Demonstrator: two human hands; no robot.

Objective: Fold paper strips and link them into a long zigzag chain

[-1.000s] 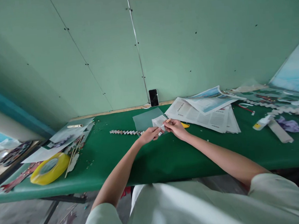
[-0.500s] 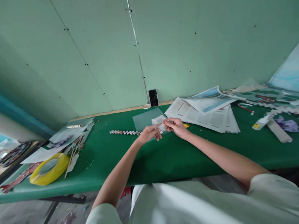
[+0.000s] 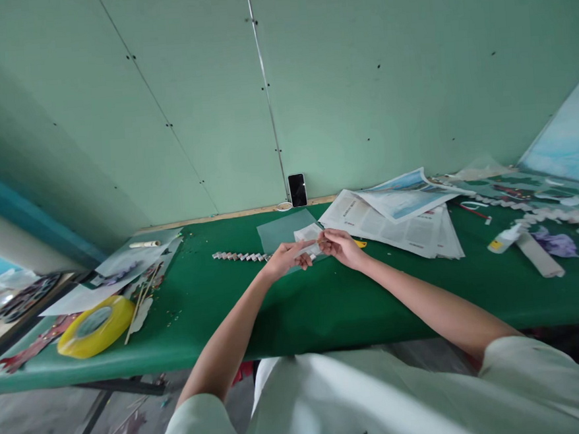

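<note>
Working at a green table (image 3: 202,316). Drawing the right hand's (image 3: 342,248) fingertips close together, contents too small to tell; stretching a left hand (image 3: 283,262) finger towards them, its hold unclear. Having the zigzag strip (image 3: 240,256) lying just left of both hands, white paper (image 3: 304,233) just beyond. Probably doing fiddly fingertip shaping, next move calling for steady pinching, imo.

Smooth, faintly glossy green tabletop (image 3: 202,322); matt printed paper sheets (image 3: 394,226); shiny yellow tape roll (image 3: 96,327), probably plastic.
</note>
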